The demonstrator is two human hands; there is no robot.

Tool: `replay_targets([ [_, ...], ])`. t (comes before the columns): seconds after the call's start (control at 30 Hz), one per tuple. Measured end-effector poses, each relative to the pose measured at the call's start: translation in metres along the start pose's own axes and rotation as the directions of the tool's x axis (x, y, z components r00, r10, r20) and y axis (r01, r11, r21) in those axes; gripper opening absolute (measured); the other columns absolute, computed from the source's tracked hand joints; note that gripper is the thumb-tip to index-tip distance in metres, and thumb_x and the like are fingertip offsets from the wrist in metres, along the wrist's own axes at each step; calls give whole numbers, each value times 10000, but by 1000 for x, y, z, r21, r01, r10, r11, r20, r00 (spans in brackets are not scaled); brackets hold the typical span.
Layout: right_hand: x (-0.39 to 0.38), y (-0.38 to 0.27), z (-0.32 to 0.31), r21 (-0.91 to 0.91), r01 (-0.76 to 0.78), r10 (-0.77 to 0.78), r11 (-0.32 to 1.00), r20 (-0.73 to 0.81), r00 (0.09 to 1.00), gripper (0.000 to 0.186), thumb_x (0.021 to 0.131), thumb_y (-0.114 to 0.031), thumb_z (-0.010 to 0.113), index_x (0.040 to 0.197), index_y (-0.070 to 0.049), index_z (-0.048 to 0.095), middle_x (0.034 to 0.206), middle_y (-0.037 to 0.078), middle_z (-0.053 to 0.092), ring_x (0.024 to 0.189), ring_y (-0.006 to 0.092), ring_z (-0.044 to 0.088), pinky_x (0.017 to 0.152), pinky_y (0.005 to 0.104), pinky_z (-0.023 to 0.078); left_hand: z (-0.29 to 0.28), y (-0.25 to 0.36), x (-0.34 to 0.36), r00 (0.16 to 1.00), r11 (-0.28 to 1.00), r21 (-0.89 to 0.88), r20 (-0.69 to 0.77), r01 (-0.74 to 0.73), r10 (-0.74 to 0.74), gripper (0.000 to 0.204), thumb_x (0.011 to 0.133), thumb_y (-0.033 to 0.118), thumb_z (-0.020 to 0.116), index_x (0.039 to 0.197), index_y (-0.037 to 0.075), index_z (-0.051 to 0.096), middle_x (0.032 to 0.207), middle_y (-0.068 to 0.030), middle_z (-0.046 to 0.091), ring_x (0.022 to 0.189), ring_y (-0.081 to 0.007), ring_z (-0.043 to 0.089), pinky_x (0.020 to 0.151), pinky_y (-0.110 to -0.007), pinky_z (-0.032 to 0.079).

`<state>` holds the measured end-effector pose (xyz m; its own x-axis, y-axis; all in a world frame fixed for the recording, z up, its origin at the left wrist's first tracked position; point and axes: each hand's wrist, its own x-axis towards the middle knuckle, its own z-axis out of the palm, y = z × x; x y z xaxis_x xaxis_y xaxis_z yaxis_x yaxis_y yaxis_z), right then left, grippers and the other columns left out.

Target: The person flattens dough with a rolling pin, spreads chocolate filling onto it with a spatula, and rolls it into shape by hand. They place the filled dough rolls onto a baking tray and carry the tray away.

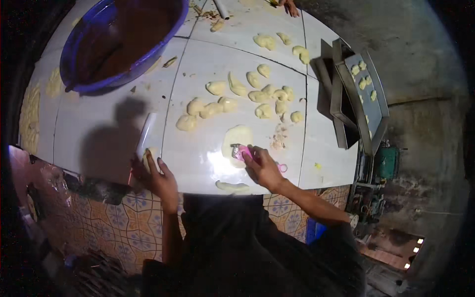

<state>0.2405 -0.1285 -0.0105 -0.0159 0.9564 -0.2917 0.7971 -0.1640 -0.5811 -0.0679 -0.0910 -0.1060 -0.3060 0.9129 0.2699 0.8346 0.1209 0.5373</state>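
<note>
Upper left, a basin (127, 75) holds brown mass (143, 39) — right grip (265, 171) clasps pink tool (243, 152), left grip (162, 183) unclear.

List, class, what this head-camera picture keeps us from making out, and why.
Head view throughout:
Pink-handled metal tool: mid-handle hidden by the right hand.
White cylindrical rod: near end hidden by the left hand.
Oval blue plastic basin: far rim cut off by top edge.
Another person's hand: arm beyond top edge.
</note>
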Motion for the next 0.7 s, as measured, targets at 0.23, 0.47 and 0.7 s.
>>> replay_targets([
  [0.23,-33,17,-17,-183,157,-148,971,58,987,389,862,-268,692,1210,-98,654,1154,221,621,951,371,643,746,473,574,-11,7,0,990,986,132,-76,-104,115,455,1013,270,489,1412,54,516,1552,-239,348,1476,-439,240,1204,-581,148],
  [0.47,-16,75,-118,-312,-92,101,945,12,995,272,851,-160,701,1108,-80,739,936,194,691,841,355,685,760,418,550,-17,34,-29,996,882,-466,22,-70,90,301,959,80,550,1246,3,598,1435,-241,489,1419,-468,346,1135,-604,323],
  [0.7,180,-25,-59,104,433,-398,895,-250,883,323,837,-212,674,1108,-42,721,899,250,679,776,381,672,712,421,527,-29,81,-18,917,863,-321,-47,-389,396,280,791,-94,562,1057,-48,640,1140,-208,614,1150,-411,555,993,-518,442],
])
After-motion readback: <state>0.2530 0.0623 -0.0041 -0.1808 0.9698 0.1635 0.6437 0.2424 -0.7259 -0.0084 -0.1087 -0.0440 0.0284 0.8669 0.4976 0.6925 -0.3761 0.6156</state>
